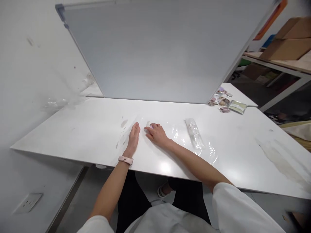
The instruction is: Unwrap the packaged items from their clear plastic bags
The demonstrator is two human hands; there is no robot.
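My left hand [133, 137] rests on its edge on the white table [80, 129], fingers stretched and held together, with nothing in it. Facing it, my right hand [157, 134] is bent low over the tabletop. A small purple thing [151, 127] peeks out between its fingers; most of it is hidden, so its kind does not show. Clear plastic film [176, 131] lies around and to the right of this hand. Beyond it is a long, narrow clear plastic packet [194, 133] with crinkled, whitish wrapping.
A large whiteboard [155, 51] stands across the table's back. Small colourful packets [220, 100] and a pale green packet [237, 106] lie at the back right. Cardboard boxes [289, 42] sit on another table. A wall [29, 81] borders the left side.
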